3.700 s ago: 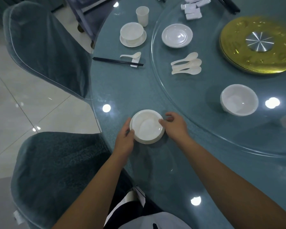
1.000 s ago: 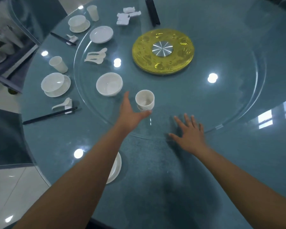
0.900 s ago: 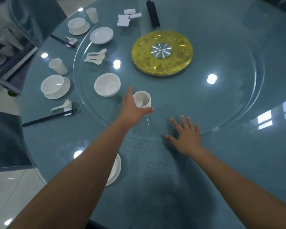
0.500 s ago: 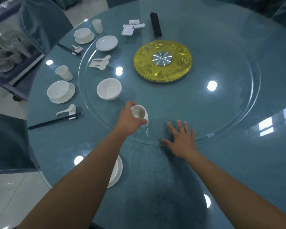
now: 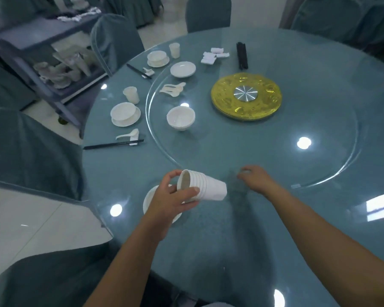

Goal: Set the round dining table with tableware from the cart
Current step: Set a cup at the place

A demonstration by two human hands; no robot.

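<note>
My left hand (image 5: 171, 200) grips a stack of several nested white cups (image 5: 203, 188), tipped on its side with the mouths facing left, above a white plate (image 5: 149, 201) at the near edge of the round teal table (image 5: 208, 240). My right hand (image 5: 256, 179) hovers just over the table to the right of the stack with loosely curled fingers, holding nothing. A white bowl (image 5: 180, 118) stands on the glass turntable (image 5: 308, 165).
Two laid settings lie at left: bowl on saucer (image 5: 125, 113), cup (image 5: 131, 95), spoon (image 5: 129, 135), chopsticks (image 5: 113, 145); a second bowl (image 5: 157, 58) behind. Loose spoons (image 5: 173, 89), a plate (image 5: 183, 69), rests (image 5: 213, 55), chopsticks (image 5: 242, 55), gold centre (image 5: 246, 98). Cart (image 5: 53, 63) and chairs at left.
My left hand lifted the cup stack off the turntable, brought it toward me over the plate and tipped it sideways. My right hand came off the glass and curled.
</note>
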